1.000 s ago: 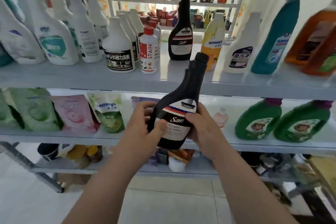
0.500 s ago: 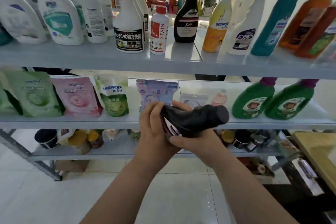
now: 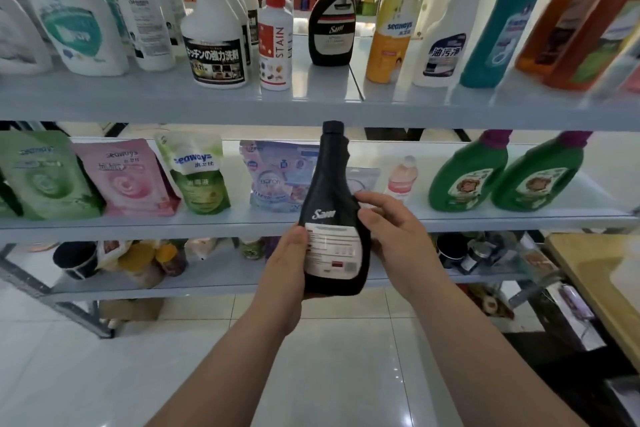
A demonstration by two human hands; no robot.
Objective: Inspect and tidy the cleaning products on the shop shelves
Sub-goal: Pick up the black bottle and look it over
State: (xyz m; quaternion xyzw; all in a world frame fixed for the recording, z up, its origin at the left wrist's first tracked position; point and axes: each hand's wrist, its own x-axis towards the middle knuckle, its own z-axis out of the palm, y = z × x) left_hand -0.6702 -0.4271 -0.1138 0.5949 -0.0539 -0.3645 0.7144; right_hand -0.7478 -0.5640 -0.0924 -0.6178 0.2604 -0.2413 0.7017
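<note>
A black "Sam" bottle (image 3: 331, 215) stands upright in front of the middle shelf, its white back label facing me. My left hand (image 3: 289, 260) grips its lower left side, thumb on the label's edge. My right hand (image 3: 391, 232) touches the bottle's right side with loosely bent fingers. A second black Sam bottle (image 3: 333, 14) stands on the upper shelf (image 3: 311, 104) between a white STAIN bottle (image 3: 276, 42) and a yellow Seaways bottle (image 3: 389, 31).
White spray bottles (image 3: 79, 17) fill the upper shelf's left; teal and orange bottles stand at its right. The middle shelf (image 3: 207, 222) holds green and pink refill pouches (image 3: 124, 177) and two green bottles (image 3: 502, 173). A wooden table (image 3: 602, 284) is at the right.
The held bottle went from front label facing me, through lying sideways, to upright with its back label toward me. The view shifted downward and closer to the shelves.
</note>
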